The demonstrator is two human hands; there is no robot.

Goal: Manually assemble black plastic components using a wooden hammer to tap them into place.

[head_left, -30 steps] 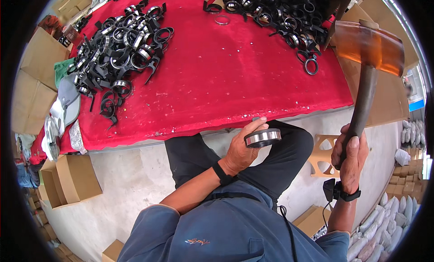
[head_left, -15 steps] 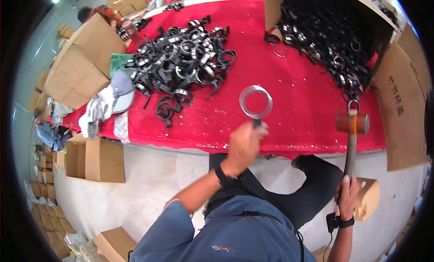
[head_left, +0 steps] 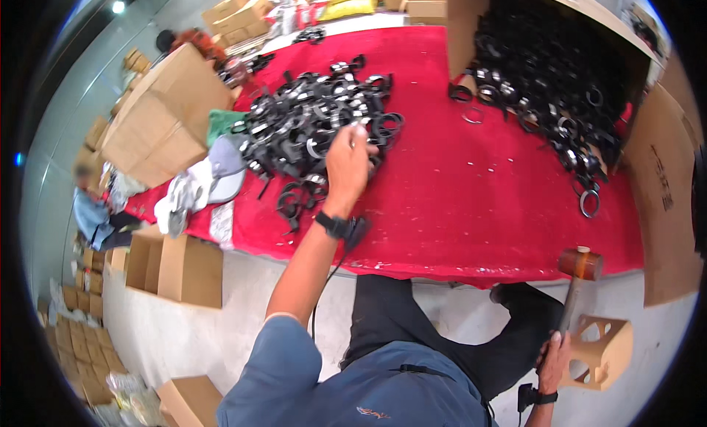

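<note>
My left hand (head_left: 348,168) reaches over the near side of a heap of black-and-silver metal rings with black tabs (head_left: 294,125). Its fingers look loosely apart and no ring shows in them, though the fingertips blend into the heap behind. Down at the right, my right hand (head_left: 552,359) grips the handle of a mallet (head_left: 580,265). The mallet's brown cylindrical head is raised beside the near edge of the red-covered table (head_left: 442,199).
An open cardboard box (head_left: 460,40) lies at the right back, spilling more black-and-silver rings (head_left: 560,73). A grey cap (head_left: 227,169) and a large carton (head_left: 158,118) are at the left. Below the mallet stands a cut-out cardboard piece (head_left: 607,353). Two other people are at the far left.
My left hand has moved from the table's near middle up and left to the heap; the ring it held no longer shows in it. The mallet has come down toward me.
</note>
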